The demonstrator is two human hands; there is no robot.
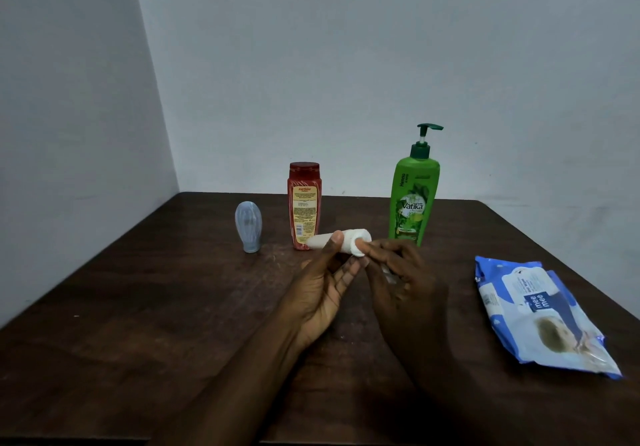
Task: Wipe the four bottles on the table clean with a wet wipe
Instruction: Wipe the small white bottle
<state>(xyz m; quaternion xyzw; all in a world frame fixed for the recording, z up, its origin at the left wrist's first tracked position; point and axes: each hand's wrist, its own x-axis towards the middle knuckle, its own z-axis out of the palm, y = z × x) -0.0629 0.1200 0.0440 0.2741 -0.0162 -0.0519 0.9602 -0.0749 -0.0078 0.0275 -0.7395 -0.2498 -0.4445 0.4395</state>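
Three bottles are stood along the back of the table (pixel 173 307): grey bottle (pixel 247 225), red bottle (pixel 304 203), green bottle (pixel 412 199). The white bottle (pixel 320 240) is held level above the table, pinched by the left hand (pixel 322 293). A wipe (pixel 356 244) is pinched round its end by the right hand (pixel 401 272). A pack (pixel 536 314) is laid at the right.

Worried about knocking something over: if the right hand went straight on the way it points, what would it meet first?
The right hand holds the wipe on the white bottle; beyond that, probably the red bottle, though depth is unclear.
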